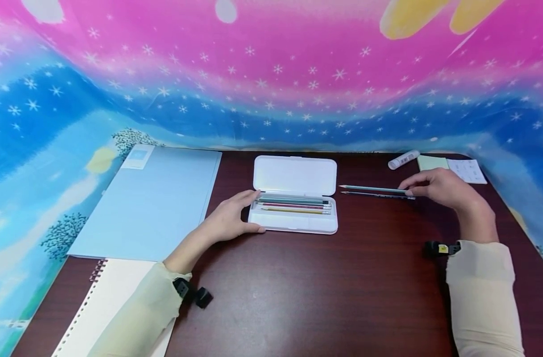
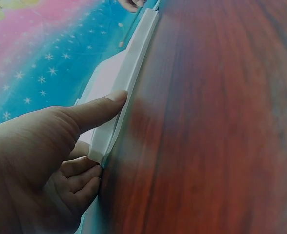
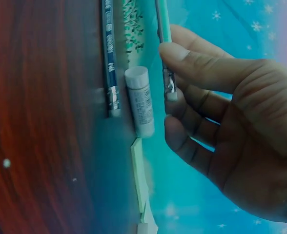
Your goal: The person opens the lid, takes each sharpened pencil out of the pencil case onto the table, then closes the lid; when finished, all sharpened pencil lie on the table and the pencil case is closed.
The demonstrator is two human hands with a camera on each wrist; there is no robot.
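Note:
A white pencil case [image 1: 294, 225] lies with its lid [image 1: 295, 176] folded back. Several pencils [image 1: 295, 206], among them green, red and yellow ones, rest side by side inside. At the case's left end, my left hand [image 1: 227, 215] grips it, thumb along the front wall and fingers at the back. Right of the case, my right hand [image 1: 443, 188] pinches a light green pencil [image 3: 164, 24] near its eraser end, its tip pointing toward the case. Below that, a dark blue pencil [image 3: 109, 53] lies on the table, apart from the fingers in the right wrist view.
A light blue folder [image 1: 151, 208] covers the table's left, overlapping a spiral notebook [image 1: 106, 302] under my left forearm. At the back right are a white capped tube [image 1: 404, 159], a green notepad [image 1: 433, 162] and a white printed paper [image 1: 467, 171]. A patterned cloth [image 1: 298, 99] hangs behind the table.

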